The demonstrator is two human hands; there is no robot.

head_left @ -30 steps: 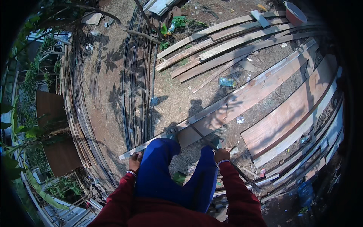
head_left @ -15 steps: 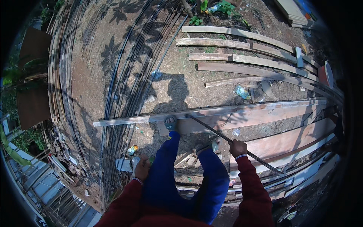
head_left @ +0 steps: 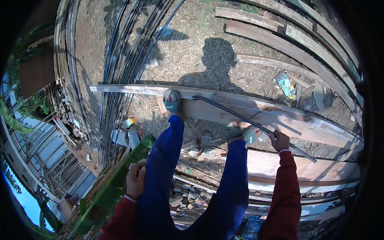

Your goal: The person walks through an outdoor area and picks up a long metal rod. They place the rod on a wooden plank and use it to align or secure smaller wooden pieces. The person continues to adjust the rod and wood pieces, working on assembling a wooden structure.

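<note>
A long, dark, bumpy metal bar [head_left: 236,114] slants over a flat, brown wooden board [head_left: 212,110]. The right hand [head_left: 280,141] grips it and has swung away from the blue cloth trousers [head_left: 232,172], so the bar points more along the board. The left hand [head_left: 135,181] has bent fingers, maybe empty; I can't tell.

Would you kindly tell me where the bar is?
In the head view, right of centre: the bar is in the right hand, its far end at the narrow plank.

bright sunlight throws hard shadows [head_left: 218,56], with fisheye bending toward black corners.
</note>
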